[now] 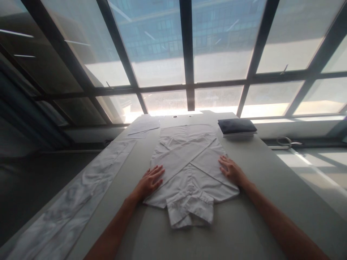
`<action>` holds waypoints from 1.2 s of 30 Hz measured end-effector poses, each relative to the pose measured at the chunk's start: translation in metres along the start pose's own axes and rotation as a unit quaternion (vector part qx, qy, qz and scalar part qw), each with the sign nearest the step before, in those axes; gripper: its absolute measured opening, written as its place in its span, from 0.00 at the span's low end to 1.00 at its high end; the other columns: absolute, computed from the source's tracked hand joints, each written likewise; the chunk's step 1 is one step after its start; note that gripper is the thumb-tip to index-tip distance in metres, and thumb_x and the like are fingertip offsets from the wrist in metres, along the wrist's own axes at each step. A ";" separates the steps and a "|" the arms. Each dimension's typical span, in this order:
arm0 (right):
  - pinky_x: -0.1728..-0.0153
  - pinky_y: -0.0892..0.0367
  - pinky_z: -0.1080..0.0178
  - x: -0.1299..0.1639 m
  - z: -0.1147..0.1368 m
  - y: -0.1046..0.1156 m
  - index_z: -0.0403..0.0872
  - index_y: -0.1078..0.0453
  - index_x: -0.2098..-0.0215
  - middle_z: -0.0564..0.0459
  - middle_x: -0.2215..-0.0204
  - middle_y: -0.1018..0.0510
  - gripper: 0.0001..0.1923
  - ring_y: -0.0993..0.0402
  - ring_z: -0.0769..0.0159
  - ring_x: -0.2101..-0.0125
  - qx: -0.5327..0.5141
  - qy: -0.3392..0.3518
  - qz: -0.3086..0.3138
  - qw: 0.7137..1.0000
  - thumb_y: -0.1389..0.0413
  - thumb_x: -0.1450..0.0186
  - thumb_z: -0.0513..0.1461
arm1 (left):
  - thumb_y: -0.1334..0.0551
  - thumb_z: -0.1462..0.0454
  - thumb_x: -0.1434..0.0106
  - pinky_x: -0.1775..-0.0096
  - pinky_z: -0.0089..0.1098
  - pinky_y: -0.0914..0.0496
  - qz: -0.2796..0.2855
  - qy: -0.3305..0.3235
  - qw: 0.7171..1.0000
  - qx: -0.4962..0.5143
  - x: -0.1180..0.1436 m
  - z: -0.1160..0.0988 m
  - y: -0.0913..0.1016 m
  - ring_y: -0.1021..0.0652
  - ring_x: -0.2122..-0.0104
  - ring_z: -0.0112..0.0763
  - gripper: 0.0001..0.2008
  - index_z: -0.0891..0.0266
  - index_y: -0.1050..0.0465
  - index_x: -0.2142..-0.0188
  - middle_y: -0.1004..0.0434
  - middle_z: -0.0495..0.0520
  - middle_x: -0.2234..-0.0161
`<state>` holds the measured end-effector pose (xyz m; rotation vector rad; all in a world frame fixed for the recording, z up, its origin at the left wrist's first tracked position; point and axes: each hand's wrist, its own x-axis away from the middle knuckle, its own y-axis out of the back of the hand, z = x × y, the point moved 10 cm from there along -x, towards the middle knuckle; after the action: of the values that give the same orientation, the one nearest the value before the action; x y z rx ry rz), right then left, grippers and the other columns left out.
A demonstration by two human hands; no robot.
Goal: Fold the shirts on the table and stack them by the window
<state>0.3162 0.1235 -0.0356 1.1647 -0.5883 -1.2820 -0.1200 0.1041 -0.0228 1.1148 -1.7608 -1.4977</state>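
Observation:
A white shirt (187,155) lies spread on the table with its collar toward me and its sleeves crossed over the body. My left hand (150,181) rests flat on the shirt's left edge, fingers stretched out. On the opposite edge lies my right hand (231,169), also flat, its fingertips touching the cloth. Neither hand grips anything. The collar end fans out nearest me, and the hem lies toward the window.
On the pale table (244,224), a folded dark cloth (236,125) sits atop white folded pieces at the back right. Paper sheets (143,126) lie at the back left. Along the left edge stretches a long white cloth (81,195). Large windows (189,47) stand behind.

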 end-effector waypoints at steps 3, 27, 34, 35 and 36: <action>0.32 0.45 0.48 0.008 -0.001 0.003 0.44 0.30 0.36 0.40 0.33 0.35 0.26 0.41 0.53 0.32 0.008 -0.016 -0.012 1.000 0.51 0.29 0.43 | 0.46 0.49 0.26 0.32 0.55 0.45 -0.017 -0.004 1.000 0.003 0.000 -0.001 0.003 0.41 0.30 0.48 0.28 0.50 0.38 0.30 0.43 0.55 0.29; 0.33 0.45 0.47 0.006 0.000 0.007 0.46 0.29 0.37 0.41 0.33 0.33 0.25 0.39 0.53 0.32 0.014 -0.035 -0.020 0.999 0.51 0.29 0.42 | 0.46 0.51 0.27 0.33 0.54 0.42 -0.033 0.011 0.999 0.013 -0.001 -0.002 0.008 0.38 0.31 0.48 0.27 0.50 0.35 0.32 0.39 0.56 0.31; 0.32 0.46 0.49 0.006 -0.003 0.006 0.46 0.30 0.36 0.42 0.33 0.34 0.25 0.39 0.55 0.33 0.011 -0.036 -0.017 0.999 0.51 0.29 0.42 | 0.48 0.50 0.26 0.32 0.55 0.44 -0.030 0.017 0.999 0.020 -0.001 0.000 0.007 0.39 0.30 0.47 0.27 0.51 0.35 0.32 0.40 0.55 0.30; 0.32 0.46 0.49 0.006 -0.003 0.005 0.45 0.30 0.36 0.41 0.33 0.34 0.25 0.39 0.55 0.33 0.011 -0.037 -0.014 0.999 0.51 0.28 0.42 | 0.48 0.49 0.26 0.32 0.55 0.44 -0.030 0.017 0.999 0.020 -0.001 0.000 0.007 0.39 0.30 0.47 0.27 0.51 0.35 0.32 0.40 0.55 0.30; 0.32 0.46 0.49 0.006 -0.003 0.005 0.45 0.30 0.36 0.41 0.33 0.34 0.25 0.39 0.55 0.32 0.011 -0.038 -0.014 0.999 0.52 0.28 0.42 | 0.48 0.49 0.26 0.32 0.55 0.44 -0.029 0.017 0.999 0.020 -0.001 0.000 0.006 0.39 0.30 0.47 0.27 0.51 0.35 0.32 0.40 0.55 0.30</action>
<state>0.3228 0.1182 -0.0335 1.1488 -0.6462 -1.3512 -0.1213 0.1049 -0.0167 1.2139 -1.7558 -1.4763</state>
